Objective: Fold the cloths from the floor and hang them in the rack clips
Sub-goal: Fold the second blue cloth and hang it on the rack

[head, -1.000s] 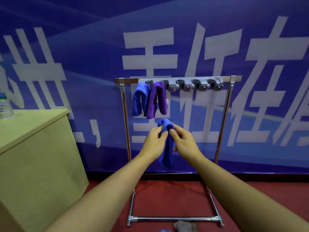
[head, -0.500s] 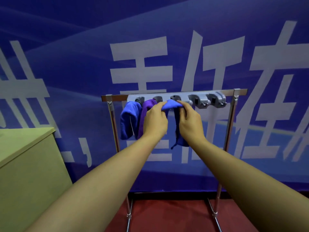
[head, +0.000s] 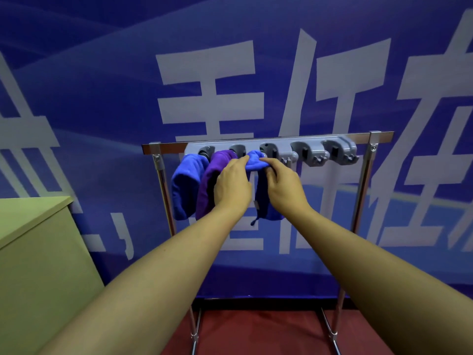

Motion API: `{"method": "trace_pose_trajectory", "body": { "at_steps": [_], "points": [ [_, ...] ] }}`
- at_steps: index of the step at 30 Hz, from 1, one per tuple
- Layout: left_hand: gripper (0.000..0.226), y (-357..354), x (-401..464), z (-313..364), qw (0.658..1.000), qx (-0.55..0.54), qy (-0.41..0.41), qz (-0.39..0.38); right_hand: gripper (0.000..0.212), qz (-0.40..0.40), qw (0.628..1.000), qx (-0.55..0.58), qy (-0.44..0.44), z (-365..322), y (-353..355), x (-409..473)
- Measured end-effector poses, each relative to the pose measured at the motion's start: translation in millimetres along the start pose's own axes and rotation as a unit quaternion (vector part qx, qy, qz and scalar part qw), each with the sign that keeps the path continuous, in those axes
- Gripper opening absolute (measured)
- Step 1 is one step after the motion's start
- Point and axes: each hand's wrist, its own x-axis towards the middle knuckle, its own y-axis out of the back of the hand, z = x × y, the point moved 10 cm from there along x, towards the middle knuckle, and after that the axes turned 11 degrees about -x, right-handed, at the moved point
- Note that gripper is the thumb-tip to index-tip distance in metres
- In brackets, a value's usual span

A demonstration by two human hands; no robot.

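Left hand (head: 231, 184) and right hand (head: 282, 185) pinch the folded blue cloth (head: 254, 160) at the grey rack clip strip's (head: 307, 149) third clip, hiding its mouth; two right-end clips stand free.

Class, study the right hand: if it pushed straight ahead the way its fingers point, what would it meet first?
Probably the grey clip bar, around its third clip, since the right hand already pinches the blue cloth just before it; depth is uncertain.

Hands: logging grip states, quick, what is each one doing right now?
Left hand: pinching the folded blue cloth at the rack clips.
Right hand: gripping the same blue cloth.
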Motion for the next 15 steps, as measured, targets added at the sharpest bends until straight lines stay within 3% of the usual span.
{"method": "trace_pose_trajectory", "body": {
  "at_steps": [7, 15],
  "points": [
    [0.079, -17.0, -6.6, -8.4, 0.999, -0.019, 0.012, -0.036, 0.036, -0.017, 0.998, 0.052, -0.019, 9.5, -7.1, 6.4],
    [0.075, -28.8, -4.3, -23.2, 0.971, -0.218, 0.051, -0.079, 0.037, -0.080, 0.989, 0.125, -0.011, -3.7, -19.4, 2.2]
  ]
}}
